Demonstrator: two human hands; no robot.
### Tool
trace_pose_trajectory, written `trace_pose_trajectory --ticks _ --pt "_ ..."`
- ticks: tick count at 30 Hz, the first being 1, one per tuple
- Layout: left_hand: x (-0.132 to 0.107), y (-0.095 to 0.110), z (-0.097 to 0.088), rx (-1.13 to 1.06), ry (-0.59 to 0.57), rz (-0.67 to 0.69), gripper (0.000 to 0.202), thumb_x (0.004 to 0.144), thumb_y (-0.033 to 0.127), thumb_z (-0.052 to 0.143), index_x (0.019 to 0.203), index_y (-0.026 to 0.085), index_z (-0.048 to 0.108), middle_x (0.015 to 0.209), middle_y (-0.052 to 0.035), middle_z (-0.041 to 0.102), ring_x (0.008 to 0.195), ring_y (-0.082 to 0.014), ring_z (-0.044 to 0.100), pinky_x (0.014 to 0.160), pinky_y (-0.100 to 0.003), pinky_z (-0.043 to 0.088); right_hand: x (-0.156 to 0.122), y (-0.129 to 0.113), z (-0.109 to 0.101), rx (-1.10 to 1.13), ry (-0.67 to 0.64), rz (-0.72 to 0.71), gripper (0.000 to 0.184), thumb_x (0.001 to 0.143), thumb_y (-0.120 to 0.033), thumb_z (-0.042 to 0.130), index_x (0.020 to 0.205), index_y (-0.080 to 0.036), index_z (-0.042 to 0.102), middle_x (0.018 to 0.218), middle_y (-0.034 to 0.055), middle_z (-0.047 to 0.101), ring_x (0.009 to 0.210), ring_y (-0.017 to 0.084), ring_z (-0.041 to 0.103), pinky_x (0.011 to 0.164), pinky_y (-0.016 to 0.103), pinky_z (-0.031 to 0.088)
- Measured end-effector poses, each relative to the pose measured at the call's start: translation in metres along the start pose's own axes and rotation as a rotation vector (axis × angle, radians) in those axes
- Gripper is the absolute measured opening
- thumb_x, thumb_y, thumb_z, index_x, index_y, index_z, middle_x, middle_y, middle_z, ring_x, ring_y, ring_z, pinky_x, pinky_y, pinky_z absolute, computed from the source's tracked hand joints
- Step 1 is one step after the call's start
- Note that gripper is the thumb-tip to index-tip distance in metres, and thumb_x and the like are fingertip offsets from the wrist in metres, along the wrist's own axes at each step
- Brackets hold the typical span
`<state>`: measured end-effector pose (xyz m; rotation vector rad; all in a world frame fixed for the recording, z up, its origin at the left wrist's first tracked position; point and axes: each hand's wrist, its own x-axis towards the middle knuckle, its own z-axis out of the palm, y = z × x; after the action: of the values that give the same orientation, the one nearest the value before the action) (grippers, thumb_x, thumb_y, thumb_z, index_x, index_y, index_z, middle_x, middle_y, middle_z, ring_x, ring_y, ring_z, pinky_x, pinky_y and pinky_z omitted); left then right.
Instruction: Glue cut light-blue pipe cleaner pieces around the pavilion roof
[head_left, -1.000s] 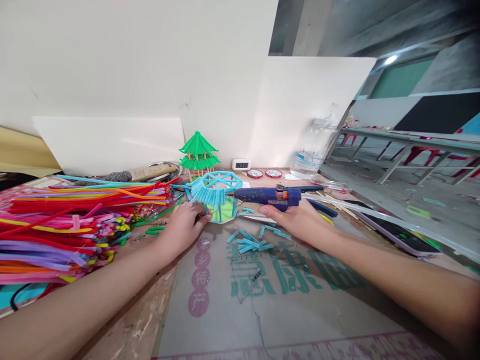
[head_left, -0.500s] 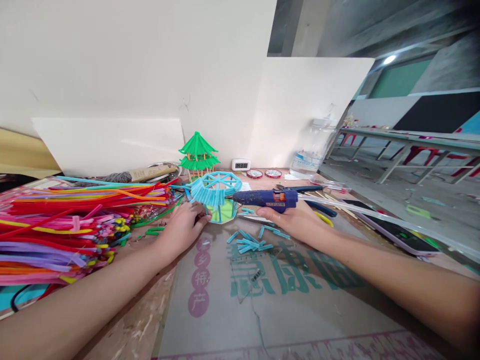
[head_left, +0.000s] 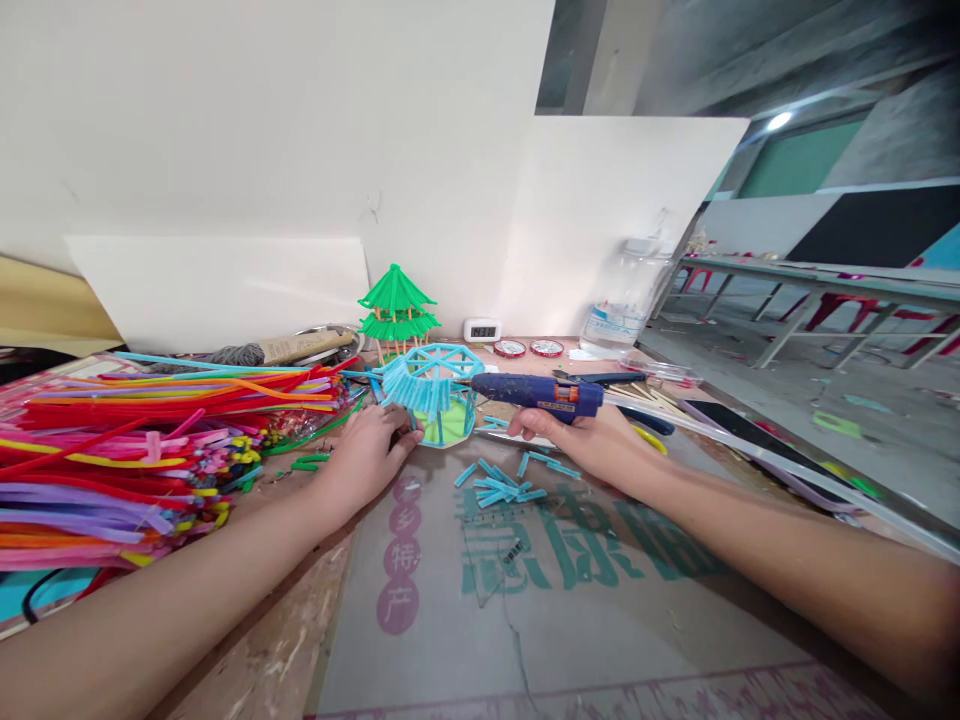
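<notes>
The pavilion model is sky blue above a lime-green base. At its eleven o'clock, the pagoda model pairs vivid green roofs with tan-orange posts. At three o'clock, the hot-glue gun is navy with an orange patch. Pipe cleaners at nine o'clock streak red, orange, pink, lavender and yellow; cut pipe-cleaner pieces at five o'clock are light blue. Beyond those, the greyish plastic sheet carries teal characters and purple discs.

One left hand, one right hand, one glue gun and one blue model can be counted. Two red-rimmed discs, one green two-tiered pagoda, one clock, one bottle and one phone are also seen.
</notes>
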<state>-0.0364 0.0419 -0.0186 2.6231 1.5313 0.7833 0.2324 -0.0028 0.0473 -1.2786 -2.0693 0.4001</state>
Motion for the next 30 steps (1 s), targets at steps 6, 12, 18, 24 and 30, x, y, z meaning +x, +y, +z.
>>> trace_pose_trajectory --ticks 6,12,18,24,30 --pt "-0.0004 -0.0003 0.0005 0.006 0.009 0.003 0.027 0.094 0.035 0.047 0.075 0.019 0.056 0.083 -0.0069 0.063 0.082 -0.0219 0.056 0.073 -0.033 0.040 0.0013 -0.0019 0.0004 0.023 0.014 -0.026 0.035 0.089 -0.047 0.050 0.074 -0.024 0.072 0.078 0.0005 0.074 0.080 0.021 0.069 0.078 0.034 0.057" --pt "-0.0004 -0.0009 0.0010 -0.002 0.007 0.008 0.027 0.094 0.035 0.047 0.075 0.018 0.056 0.084 -0.0069 0.063 0.082 -0.0217 0.056 0.073 -0.033 0.040 0.0036 -0.0062 0.0010 -0.014 0.020 -0.003 0.033 0.089 -0.041 0.050 0.070 -0.023 0.071 0.076 0.0010 0.072 0.083 0.021 0.068 0.083 0.035 0.055" --pt "-0.0004 0.0003 0.0004 0.005 0.003 -0.007 0.027 0.094 0.036 0.046 0.076 0.019 0.056 0.084 -0.0072 0.062 0.083 -0.0225 0.056 0.073 -0.034 0.040 0.0035 -0.0076 0.0005 0.023 0.009 0.043 0.037 0.087 -0.047 0.051 0.064 -0.021 0.064 0.070 0.0012 0.069 0.070 0.020 0.065 0.071 0.033 0.055" --pt "-0.0005 0.0002 -0.0001 0.002 0.009 -0.003 0.027 0.093 0.035 0.046 0.076 0.019 0.057 0.085 -0.0072 0.063 0.083 -0.0226 0.056 0.075 -0.035 0.040 0.0021 -0.0043 0.0019 0.083 0.019 0.008 0.031 0.087 -0.046 0.054 0.098 -0.022 0.070 0.093 0.0014 0.075 0.086 0.023 0.069 0.080 0.037 0.056" --pt "-0.0004 0.0002 0.0006 0.001 0.004 0.001 0.026 0.093 0.036 0.046 0.076 0.019 0.056 0.086 -0.0071 0.063 0.084 -0.0230 0.056 0.074 -0.034 0.040 0.0046 -0.0031 0.0048 0.123 0.087 -0.072 0.034 0.087 -0.037 0.057 0.117 -0.024 0.065 0.118 0.0006 0.071 0.110 0.024 0.065 0.101 0.042 0.049"
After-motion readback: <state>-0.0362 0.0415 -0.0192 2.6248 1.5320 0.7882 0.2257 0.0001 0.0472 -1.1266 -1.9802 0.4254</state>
